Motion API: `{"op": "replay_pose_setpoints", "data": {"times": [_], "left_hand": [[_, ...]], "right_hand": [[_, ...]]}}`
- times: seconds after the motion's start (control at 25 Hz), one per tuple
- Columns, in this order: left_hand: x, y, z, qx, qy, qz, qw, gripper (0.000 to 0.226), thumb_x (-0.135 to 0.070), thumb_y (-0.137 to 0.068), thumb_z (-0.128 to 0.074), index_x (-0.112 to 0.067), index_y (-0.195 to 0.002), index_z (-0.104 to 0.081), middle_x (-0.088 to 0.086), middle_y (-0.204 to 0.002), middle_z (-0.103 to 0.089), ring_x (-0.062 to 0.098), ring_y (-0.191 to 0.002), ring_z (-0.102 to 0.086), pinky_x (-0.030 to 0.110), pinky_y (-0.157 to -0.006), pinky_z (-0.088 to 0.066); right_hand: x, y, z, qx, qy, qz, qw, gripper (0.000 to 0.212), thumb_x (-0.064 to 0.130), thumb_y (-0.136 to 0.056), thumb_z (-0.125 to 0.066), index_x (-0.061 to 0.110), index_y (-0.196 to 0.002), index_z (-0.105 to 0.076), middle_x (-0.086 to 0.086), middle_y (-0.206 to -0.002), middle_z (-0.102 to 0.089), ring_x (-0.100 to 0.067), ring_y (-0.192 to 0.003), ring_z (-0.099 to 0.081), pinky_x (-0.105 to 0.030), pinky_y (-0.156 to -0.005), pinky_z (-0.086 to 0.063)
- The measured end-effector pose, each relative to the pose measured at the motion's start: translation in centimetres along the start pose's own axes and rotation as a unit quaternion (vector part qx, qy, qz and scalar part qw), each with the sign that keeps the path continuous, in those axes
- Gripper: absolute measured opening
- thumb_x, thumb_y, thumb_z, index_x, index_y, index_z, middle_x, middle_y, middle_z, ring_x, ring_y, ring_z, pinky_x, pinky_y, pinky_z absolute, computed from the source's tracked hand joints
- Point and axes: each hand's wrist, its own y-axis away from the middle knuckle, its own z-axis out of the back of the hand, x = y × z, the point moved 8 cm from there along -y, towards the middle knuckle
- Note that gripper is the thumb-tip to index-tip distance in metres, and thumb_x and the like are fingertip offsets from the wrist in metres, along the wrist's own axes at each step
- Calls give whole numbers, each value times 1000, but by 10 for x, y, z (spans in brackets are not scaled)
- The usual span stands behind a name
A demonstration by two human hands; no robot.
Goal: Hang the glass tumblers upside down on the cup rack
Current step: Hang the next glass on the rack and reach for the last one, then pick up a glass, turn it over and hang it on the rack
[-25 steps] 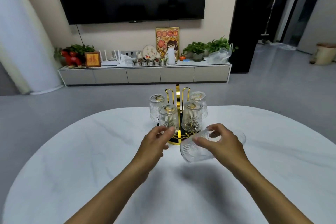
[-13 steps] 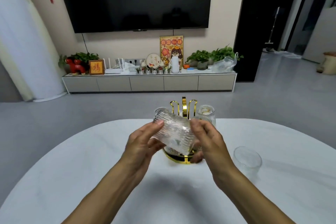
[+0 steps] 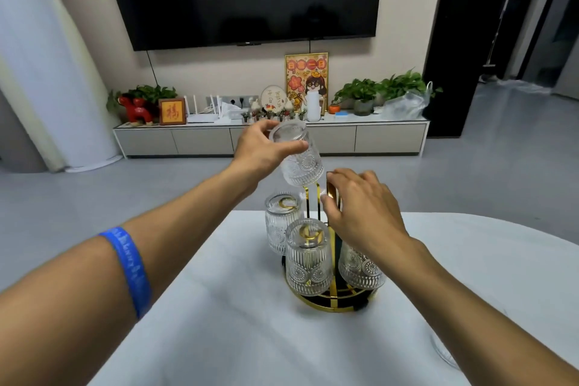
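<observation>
A gold cup rack (image 3: 332, 302) with a round base stands on the white table (image 3: 238, 323). Three ribbed glass tumblers hang upside down on it: one at the back left (image 3: 280, 222), one in front (image 3: 308, 257) and one at the right (image 3: 360, 266), partly behind my right wrist. My left hand (image 3: 261, 150) holds another glass tumbler (image 3: 299, 157) upside down and tilted, above the rack's top loops. My right hand (image 3: 360, 207) pinches the rack's gold centre handle (image 3: 330, 189).
A further tumbler (image 3: 443, 354) stands on the table at the lower right, mostly hidden by my right forearm. Beyond the table lie grey floor, a low TV cabinet (image 3: 269, 138) with plants and ornaments, and a wall-mounted TV.
The tumbler went from both hands in front of the rack to my left hand alone, raised above the rack and turned mouth down. My right hand let go and took the rack's handle.
</observation>
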Motion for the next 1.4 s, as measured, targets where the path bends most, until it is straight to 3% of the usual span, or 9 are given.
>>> {"op": "replay_pose_setpoints", "data": {"times": [0.24, 0.44, 0.64, 0.8, 0.88, 1.0, 1.12, 1.28, 1.4], "left_hand": [[33, -13, -34, 19, -66, 44, 997, 82, -29, -57, -91, -14, -128, -53, 1, -119, -60, 21, -107, -57, 34, -90, -47], [51, -13, -58, 31, -159, 65, 985, 74, -33, -59, -89, -14, -123, -57, -2, -105, -59, 19, -94, -57, 30, -73, -44], [72, -9, -70, 47, -245, 99, 963, 79, -33, -61, -86, -13, -130, -54, 9, -126, -62, 29, -108, -59, 41, -90, -50], [68, -8, -71, 84, -283, 122, 948, 62, -38, -61, -85, -7, -110, -60, 14, -112, -66, 31, -95, -62, 37, -73, -52], [63, -6, -71, 109, -305, 126, 938, 69, -40, -64, -85, -5, -118, -57, 15, -120, -63, 31, -102, -61, 36, -73, -50], [45, 10, -60, 100, -247, 108, 958, 80, -37, -74, -79, -6, -139, -43, 14, -141, -51, 32, -122, -53, 43, -97, -48], [2, 53, -38, 24, -132, 8, 991, 64, -30, -86, -69, -15, -142, -44, 7, -144, -51, 26, -128, -49, 42, -104, -43], [-23, 153, -30, 40, -16, -56, 997, 51, -24, -87, -68, -23, -135, -54, -5, -130, -60, 11, -118, -54, 30, -94, -44], [-21, 203, -54, 87, -1, -37, 996, 51, -17, -87, -68, -19, -136, -54, -3, -131, -61, 11, -118, -55, 30, -99, -44]], "right_hand": [[0, 6, -1, 1, -11, 5, 1000, 42, 36, -94, -47, 16, -130, -55, 0, -136, -58, -28, -115, -51, -44, -88, -44], [-1, 7, -3, 1, -26, 5, 1000, 43, 35, -94, -45, 18, -133, -52, 1, -139, -55, -28, -116, -50, -44, -89, -43], [0, 9, -5, 6, -13, 2, 1000, 41, 36, -95, -43, 18, -131, -51, 1, -138, -54, -28, -114, -49, -44, -88, -42], [-1, 8, -6, 4, -3, -4, 1000, 41, 37, -96, -42, 18, -131, -50, 1, -137, -54, -28, -115, -48, -45, -88, -41], [0, 8, -6, 4, 4, -2, 1000, 40, 39, -97, -40, 18, -129, -51, 2, -136, -54, -28, -114, -47, -45, -87, -40], [-1, 6, -6, 44, -4, 4, 999, 46, 46, -98, -36, 21, -136, -47, 1, -144, -49, -29, -123, -43, -47, -93, -37], [-23, 33, 15, 26, -108, -8, 994, 49, 46, -99, -37, 26, -144, -42, 0, -152, -42, -27, -132, -38, -45, -105, -34], [-111, 159, 43, -159, -201, -202, 945, 58, 32, -87, -49, 19, -143, -40, -2, -151, -42, -22, -134, -37, -34, -107, -30], [-154, 217, 8, -74, -230, -296, 924, 85, 13, -76, -59, 20, -151, -20, -5, -159, -26, -26, -143, -26, -35, -112, -25]]}}
